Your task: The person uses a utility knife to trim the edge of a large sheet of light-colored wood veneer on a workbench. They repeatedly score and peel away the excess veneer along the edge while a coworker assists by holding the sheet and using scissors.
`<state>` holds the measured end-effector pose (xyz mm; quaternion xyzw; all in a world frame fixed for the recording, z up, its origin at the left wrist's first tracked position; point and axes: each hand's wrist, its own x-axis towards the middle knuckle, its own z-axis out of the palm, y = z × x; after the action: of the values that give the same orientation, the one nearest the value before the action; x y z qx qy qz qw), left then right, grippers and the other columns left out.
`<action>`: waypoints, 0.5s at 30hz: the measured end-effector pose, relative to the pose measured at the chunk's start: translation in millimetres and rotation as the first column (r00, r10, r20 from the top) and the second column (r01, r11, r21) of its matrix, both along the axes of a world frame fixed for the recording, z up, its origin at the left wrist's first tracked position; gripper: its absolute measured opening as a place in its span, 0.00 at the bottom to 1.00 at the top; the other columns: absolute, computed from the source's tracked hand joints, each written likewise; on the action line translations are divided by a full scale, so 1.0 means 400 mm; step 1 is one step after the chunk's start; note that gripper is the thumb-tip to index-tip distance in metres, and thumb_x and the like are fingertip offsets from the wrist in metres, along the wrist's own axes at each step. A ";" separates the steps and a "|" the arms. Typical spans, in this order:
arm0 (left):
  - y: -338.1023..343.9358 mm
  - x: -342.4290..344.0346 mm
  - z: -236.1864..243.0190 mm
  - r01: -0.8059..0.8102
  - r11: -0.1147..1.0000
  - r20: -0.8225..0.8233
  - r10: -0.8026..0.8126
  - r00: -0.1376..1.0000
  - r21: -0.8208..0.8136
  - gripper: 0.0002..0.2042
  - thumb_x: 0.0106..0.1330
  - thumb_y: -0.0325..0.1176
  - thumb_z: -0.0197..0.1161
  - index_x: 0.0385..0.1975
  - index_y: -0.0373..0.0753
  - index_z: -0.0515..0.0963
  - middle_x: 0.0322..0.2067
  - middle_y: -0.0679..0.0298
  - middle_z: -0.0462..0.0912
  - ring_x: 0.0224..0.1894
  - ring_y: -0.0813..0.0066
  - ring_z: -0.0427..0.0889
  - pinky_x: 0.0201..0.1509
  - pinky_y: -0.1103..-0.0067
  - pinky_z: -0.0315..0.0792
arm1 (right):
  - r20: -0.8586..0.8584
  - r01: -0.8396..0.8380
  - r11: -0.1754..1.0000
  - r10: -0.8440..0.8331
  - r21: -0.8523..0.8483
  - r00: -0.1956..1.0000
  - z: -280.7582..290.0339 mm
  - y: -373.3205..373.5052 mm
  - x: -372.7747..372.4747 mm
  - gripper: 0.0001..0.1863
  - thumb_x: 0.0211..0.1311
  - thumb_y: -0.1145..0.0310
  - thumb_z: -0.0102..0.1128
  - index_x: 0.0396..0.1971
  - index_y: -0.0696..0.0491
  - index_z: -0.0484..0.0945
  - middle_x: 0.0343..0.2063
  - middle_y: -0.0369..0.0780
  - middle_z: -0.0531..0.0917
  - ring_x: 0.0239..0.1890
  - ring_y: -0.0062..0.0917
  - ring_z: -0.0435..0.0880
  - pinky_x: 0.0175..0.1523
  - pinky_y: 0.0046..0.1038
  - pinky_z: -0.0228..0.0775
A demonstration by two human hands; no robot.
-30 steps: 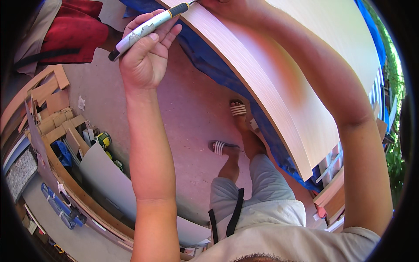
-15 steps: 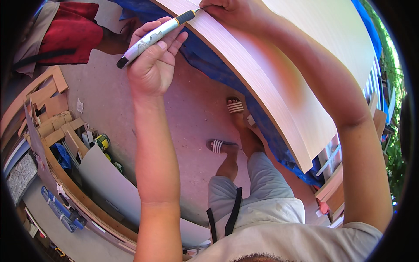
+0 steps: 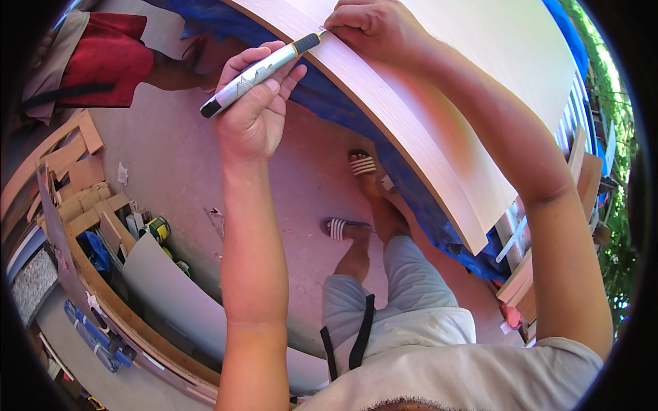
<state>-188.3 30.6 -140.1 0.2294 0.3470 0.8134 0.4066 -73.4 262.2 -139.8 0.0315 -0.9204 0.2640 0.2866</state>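
My left hand (image 3: pixel 252 127) holds a thick pen-shaped tool (image 3: pixel 264 72), silver with a dark grip, yellow rings and a black end cap. Its thumb presses the near side while the fingers curl behind. The narrow tip points up and right. At that tip, my right hand (image 3: pixel 377 29) is closed, fingertips pinched together; whether they grip the tip or something small cannot be made out. Both hands are over the near edge of a large pale wood-grain board (image 3: pixel 439 157).
A blue tarp (image 3: pixel 343 113) hangs beneath the board. At far left stands another person in red shorts (image 3: pixel 113 61). Wood offcuts (image 3: pixel 82 185), a curved grey panel (image 3: pixel 171 281) and blue-handled tools (image 3: pixel 96 332) lie left. Timber pieces (image 3: pixel 517 281) lie at right.
Both hands and the pen-shaped tool have shifted slightly right and down in view. The right fingers stay at the tool's tip, and the left grip looks the same.
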 end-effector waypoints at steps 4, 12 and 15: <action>-0.008 0.040 0.000 0.007 1.000 0.011 -0.007 1.000 -0.003 0.19 0.63 0.15 0.55 0.55 0.34 0.74 0.58 0.49 0.77 0.62 0.53 0.80 0.68 0.55 0.75 | 0.025 0.020 0.999 -0.021 0.033 0.999 -0.002 -0.009 0.038 0.02 0.58 0.74 0.67 0.28 0.51 0.83 0.26 0.41 0.82 0.33 0.38 0.85 0.37 0.36 0.79; -0.023 0.105 -0.004 0.022 1.000 0.023 -0.022 0.999 -0.002 0.19 0.63 0.15 0.55 0.54 0.34 0.74 0.58 0.50 0.77 0.62 0.56 0.80 0.69 0.57 0.75 | 0.047 0.062 0.997 -0.064 0.055 0.997 -0.008 -0.038 0.111 0.06 0.64 0.65 0.67 0.36 0.51 0.86 0.33 0.38 0.85 0.39 0.35 0.86 0.44 0.36 0.80; -0.026 0.128 -0.006 0.029 1.000 0.032 -0.029 0.999 0.000 0.19 0.63 0.14 0.55 0.54 0.33 0.74 0.58 0.50 0.77 0.62 0.57 0.79 0.69 0.57 0.75 | 0.083 0.079 0.997 -0.081 0.024 0.993 -0.004 -0.047 0.143 0.04 0.62 0.71 0.67 0.35 0.51 0.86 0.33 0.37 0.85 0.39 0.35 0.86 0.43 0.35 0.80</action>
<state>-137.2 20.2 -142.4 0.2215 0.3373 0.8110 0.4236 -16.3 243.4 -141.3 -0.0134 -0.9348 0.2439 0.2578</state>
